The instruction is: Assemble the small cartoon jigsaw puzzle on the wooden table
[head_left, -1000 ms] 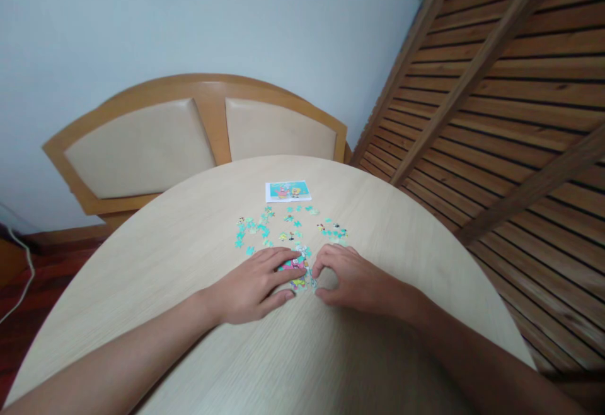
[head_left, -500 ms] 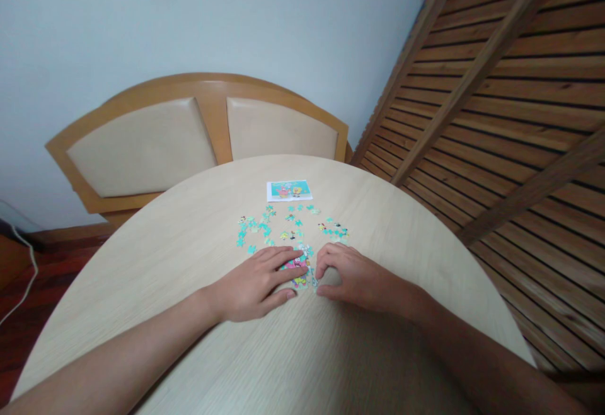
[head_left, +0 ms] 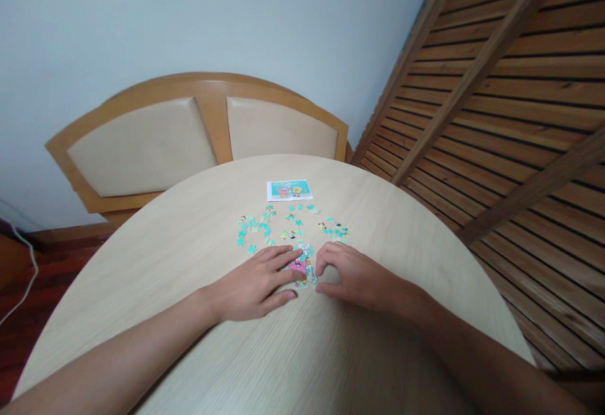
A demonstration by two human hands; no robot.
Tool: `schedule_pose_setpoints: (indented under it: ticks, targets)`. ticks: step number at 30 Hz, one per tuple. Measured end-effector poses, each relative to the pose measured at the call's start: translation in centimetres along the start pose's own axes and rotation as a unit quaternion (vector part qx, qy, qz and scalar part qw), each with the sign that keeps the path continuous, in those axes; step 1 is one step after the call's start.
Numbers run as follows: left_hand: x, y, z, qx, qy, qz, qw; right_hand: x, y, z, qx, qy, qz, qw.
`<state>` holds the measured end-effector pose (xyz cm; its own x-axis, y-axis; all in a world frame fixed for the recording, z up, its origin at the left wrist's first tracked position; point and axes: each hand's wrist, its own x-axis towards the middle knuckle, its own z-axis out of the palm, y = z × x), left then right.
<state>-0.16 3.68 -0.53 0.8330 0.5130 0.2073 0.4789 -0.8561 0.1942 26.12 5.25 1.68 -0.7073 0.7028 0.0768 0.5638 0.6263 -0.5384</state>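
My left hand lies flat, its fingers spread over a joined patch of jigsaw puzzle with a pink cartoon figure. The fingers cover the left part of that patch. At the patch's right edge, my right hand is curled, with thumb and fingertips at the two ends of a small light-coloured puzzle piece. The piece stands close against the patch; whether the two are locked together I cannot tell. Just beyond the fingers, loose turquoise puzzle pieces lie scattered.
A picture card with two cartoon figures lies behind the pieces on the round wooden table. Another cluster of loose pieces is at the right. Beyond the table stand a padded bench back and a slatted wooden screen.
The fingers of my left hand have shifted slightly on the patch, and the middle finger is a little more bent. My right hand has stayed almost still at the edge piece.
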Motion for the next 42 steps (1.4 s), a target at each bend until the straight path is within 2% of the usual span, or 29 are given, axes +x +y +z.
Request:
schedule_pose_setpoints:
  ticks: [11, 19, 24, 30, 42]
  targets:
    - [0.0, 0.1, -0.2, -0.002, -0.004, -0.006, 1.000, 0.2, 0.0, 0.5, -0.016, 0.012, 0.006, 1.000]
    - [0.0, 0.0, 0.0, -0.024, 0.021, 0.001, 0.999, 0.2, -0.1, 0.7, -0.037, 0.017, 0.006, 0.999]
    - [0.0, 0.0, 0.0, -0.016, 0.007, -0.003, 1.000, 0.3, -0.2, 0.3, -0.042, 0.002, -0.012, 0.999]
    - [0.0, 0.0, 0.1, -0.013, 0.017, 0.009, 1.000, 0.1, -0.3, -0.6, -0.041, -0.034, -0.042, 0.998]
    - [0.2, 0.2, -0.4, -0.009, -0.003, 0.009, 1.000, 0.1, 0.1, -0.8, -0.041, -0.040, -0.093, 0.994]
